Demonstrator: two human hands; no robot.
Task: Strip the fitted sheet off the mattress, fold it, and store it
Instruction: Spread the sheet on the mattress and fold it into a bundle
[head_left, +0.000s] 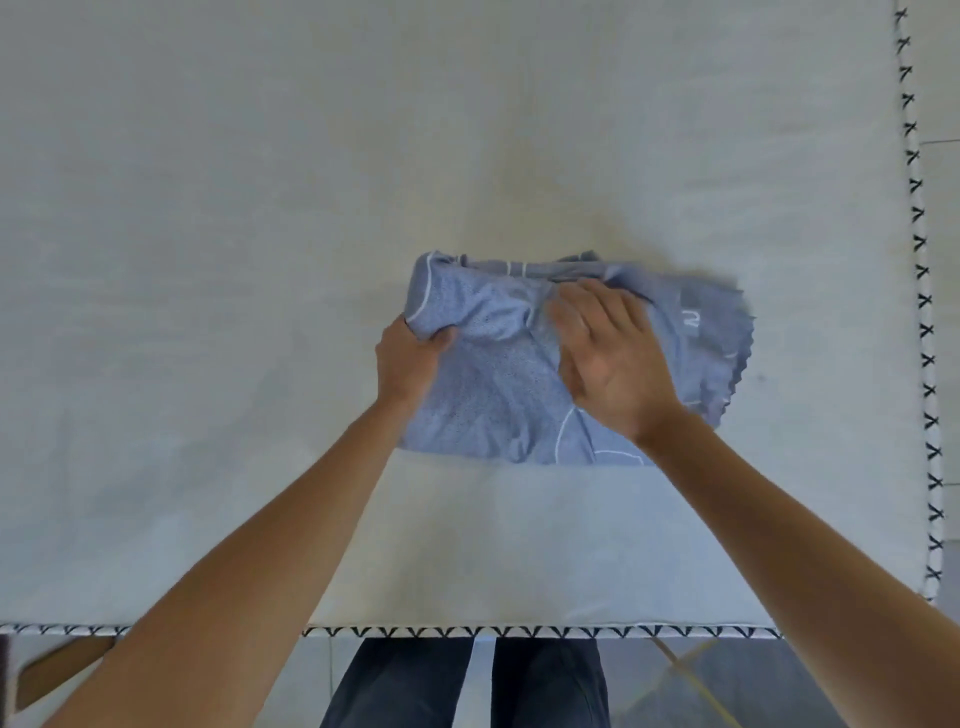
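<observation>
On mattress (208, 260), sheet (493, 374), left hand (410, 358) grip seemingly at edge

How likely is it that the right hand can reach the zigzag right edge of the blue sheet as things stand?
Probably yes. The right hand lies on the sheet close to its zigzag edge, with only cloth between them. The left hand grips the opposite side, out of the way.
</observation>
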